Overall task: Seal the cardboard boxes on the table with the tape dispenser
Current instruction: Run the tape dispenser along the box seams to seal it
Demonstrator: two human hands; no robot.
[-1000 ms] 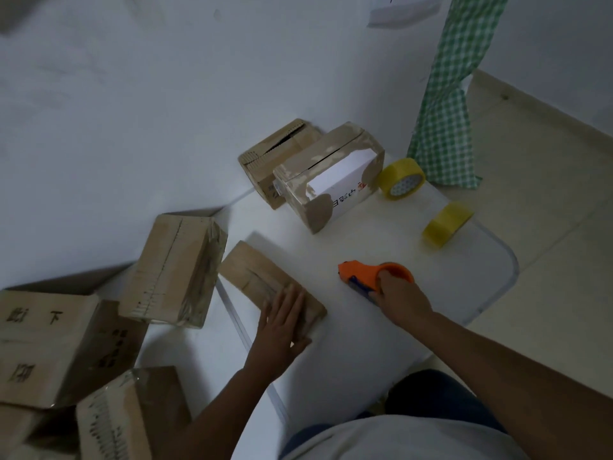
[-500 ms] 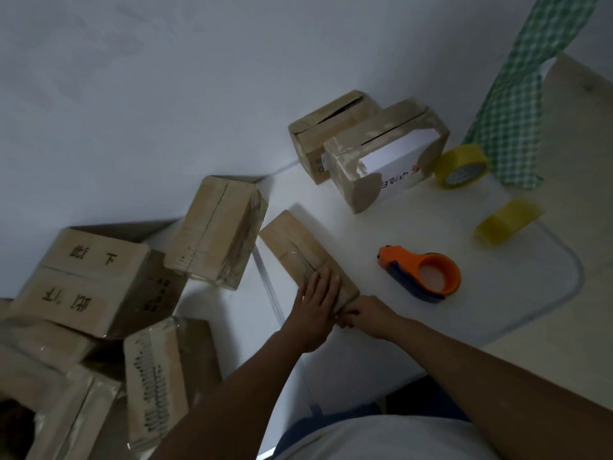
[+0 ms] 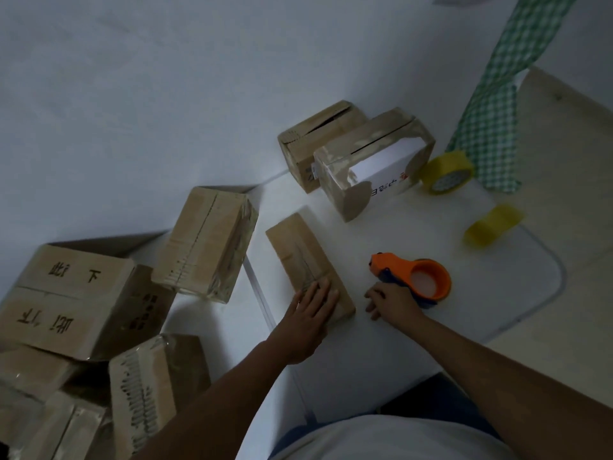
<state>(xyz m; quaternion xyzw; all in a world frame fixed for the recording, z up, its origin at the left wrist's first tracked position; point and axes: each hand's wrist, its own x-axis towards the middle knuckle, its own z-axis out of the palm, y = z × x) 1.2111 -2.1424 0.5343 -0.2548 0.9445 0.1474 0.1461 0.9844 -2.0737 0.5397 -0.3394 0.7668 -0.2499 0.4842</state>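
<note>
taped cartons (image 3: 76, 293) sit heaped at the left, one more carton (image 3: 205, 244) beside them. on the white bench (image 3: 497, 310), the left hand (image 3: 310, 313) presses flat, fingers straight, on the near end of a flat cardboard box (image 3: 298, 254). the right hand (image 3: 391, 300), fingers loosely curled and holding nothing, rests just beside the orange tape dispenser (image 3: 414, 277). two yellow tape rolls (image 3: 446, 172) lie farther right.

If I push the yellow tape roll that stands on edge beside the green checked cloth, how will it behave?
The yellow tape roll stands on its round edge, so a push along its rolling direction would probably make it roll across the white table. A push on its flat face would likely tip it over. It is a hollow ring, so probably light.
</note>
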